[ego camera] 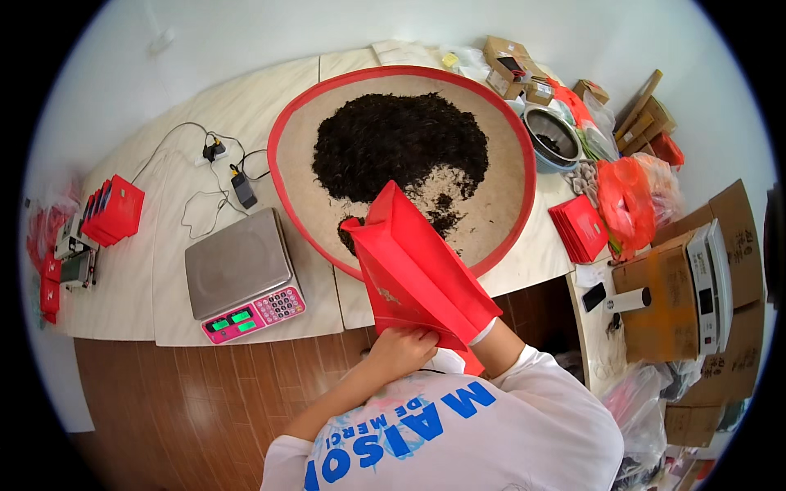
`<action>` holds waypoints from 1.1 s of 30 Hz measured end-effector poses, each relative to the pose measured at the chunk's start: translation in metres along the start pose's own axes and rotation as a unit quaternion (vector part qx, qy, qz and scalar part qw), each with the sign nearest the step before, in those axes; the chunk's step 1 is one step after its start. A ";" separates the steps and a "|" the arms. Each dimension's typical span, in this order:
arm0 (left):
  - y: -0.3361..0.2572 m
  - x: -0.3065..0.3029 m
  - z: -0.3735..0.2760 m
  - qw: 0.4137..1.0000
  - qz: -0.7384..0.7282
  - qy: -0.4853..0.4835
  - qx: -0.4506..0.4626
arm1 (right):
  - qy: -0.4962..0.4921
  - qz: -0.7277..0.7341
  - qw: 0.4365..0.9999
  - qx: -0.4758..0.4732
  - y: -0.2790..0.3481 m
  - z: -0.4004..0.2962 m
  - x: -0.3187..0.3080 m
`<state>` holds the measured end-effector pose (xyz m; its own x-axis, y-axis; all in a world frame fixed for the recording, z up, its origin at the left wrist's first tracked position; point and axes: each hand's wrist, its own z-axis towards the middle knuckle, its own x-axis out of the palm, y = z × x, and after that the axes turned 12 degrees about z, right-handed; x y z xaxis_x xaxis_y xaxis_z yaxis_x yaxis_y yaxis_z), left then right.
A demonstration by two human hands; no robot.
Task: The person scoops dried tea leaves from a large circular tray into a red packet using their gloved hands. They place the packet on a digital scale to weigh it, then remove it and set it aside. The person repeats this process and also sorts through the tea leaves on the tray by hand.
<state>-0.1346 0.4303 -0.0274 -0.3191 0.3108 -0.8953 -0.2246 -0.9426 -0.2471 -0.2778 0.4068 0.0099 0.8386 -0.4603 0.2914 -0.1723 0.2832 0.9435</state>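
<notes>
A red gusseted bag (408,264) leans over the near rim of a large round tray (295,184) with a red edge. My left hand (405,350) grips the bag's near edge, fingers folded over it. My right forearm (500,350) enters the bag's mouth, where a white edge shows at the wrist; the hand itself is hidden inside. Beyond the bag, a heap of loose dark dried leaves (393,141), apparently tea, lies on the tray. Paler bits (439,184) are scattered at its near side. Another small dark patch (347,236) shows beside the bag's left corner.
A digital weighing scale (239,264) with lit displays stands left of the tray, near a cabled power adapter (244,189). Red packets stand at far left (116,208) and right (580,227). A metal bowl (552,135), a tumbler (626,301) and cardboard boxes (657,294) occupy the right.
</notes>
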 end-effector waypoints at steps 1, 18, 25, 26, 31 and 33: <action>0.001 -0.003 0.001 1.000 -0.013 -0.011 0.005 | -0.003 0.025 1.000 0.011 -0.002 -0.001 -0.002; 0.075 -0.089 0.030 0.910 -0.271 0.006 -0.314 | 0.056 0.046 0.996 0.056 0.010 -0.065 -0.039; 0.066 -0.061 0.045 0.906 -0.365 -0.007 -0.215 | 0.072 0.038 0.995 0.060 0.003 -0.065 -0.038; 0.065 -0.051 0.045 0.911 -0.362 -0.026 -0.198 | 0.072 0.036 0.995 0.058 0.002 -0.063 -0.039; 0.046 -0.039 0.052 0.932 -0.336 -0.047 -0.128 | 0.082 0.012 0.995 0.054 0.010 -0.064 -0.056; 0.038 -0.035 0.057 0.936 -0.332 -0.043 -0.110 | 0.075 0.005 0.996 0.051 0.017 -0.070 -0.063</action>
<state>-0.1845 0.3906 0.0160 -0.2525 0.8361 -0.4870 -0.2068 -0.5383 -0.8170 -0.2970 0.4999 -0.0032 0.9028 -0.3253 0.2815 -0.2262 0.1975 0.9538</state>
